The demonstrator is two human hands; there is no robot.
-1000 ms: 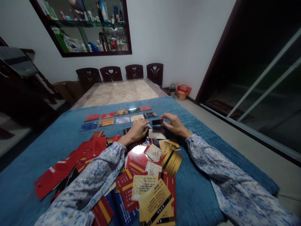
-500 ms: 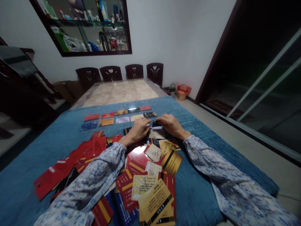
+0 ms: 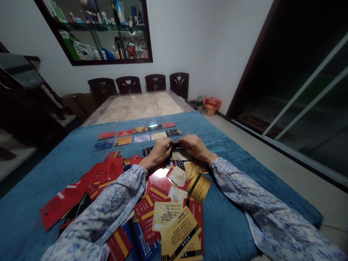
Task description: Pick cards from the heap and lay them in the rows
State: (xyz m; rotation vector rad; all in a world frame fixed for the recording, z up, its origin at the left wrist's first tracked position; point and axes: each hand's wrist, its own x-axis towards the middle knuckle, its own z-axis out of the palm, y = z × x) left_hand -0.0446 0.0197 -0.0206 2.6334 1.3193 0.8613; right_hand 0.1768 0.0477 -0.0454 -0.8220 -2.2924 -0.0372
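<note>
Hands meet over the counter: left hand [image 3: 159, 152] and right hand [image 3: 196, 148] both pinch a dark card [image 3: 178, 145], long axis running left-right between them.

White wall [image 3: 195, 40]; glass-fronted wall cabinet [image 3: 100, 30] (bottles, boxes inside). 4 dark chairs [image 3: 140, 84] behind marble-topped table [image 3: 138, 106]. Blue cloth [image 3: 67, 152] nearer. Sliding glass door [image 3: 307, 94] right, dark outside.

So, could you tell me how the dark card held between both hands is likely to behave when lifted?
The dark card looks thin and flat, so probably light and fairly stiff. Glare on cards in the loose pile suggests slick faces; it may slip between the left hand and right hand.
</note>
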